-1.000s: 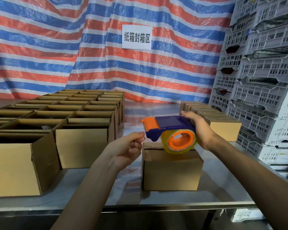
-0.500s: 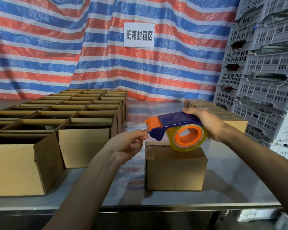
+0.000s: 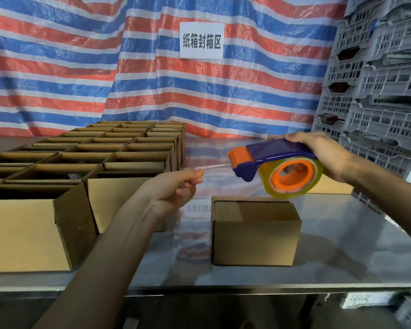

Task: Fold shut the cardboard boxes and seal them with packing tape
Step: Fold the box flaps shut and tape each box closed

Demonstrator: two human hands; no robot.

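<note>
A small closed cardboard box [image 3: 255,233] stands on the steel table [image 3: 342,262] in front of me. Above it my right hand [image 3: 323,153] grips a blue and orange tape dispenser [image 3: 278,167] holding a clear tape roll. My left hand [image 3: 173,188] pinches the free tape end, and a short clear strip [image 3: 214,166] stretches from its fingertips to the dispenser's orange mouth. Both hands hover above the table, left of and over the box.
Several open cardboard boxes [image 3: 81,162] fill the table's left half in rows. A closed box [image 3: 330,186] lies behind my right wrist. Grey plastic crates [image 3: 377,91] are stacked at the right. A striped tarp with a white sign [image 3: 201,40] hangs behind.
My left hand has drawn a short strip of tape out of the dispenser, leftward. My right hand has lifted the dispenser higher and slightly to the right, off the box top.
</note>
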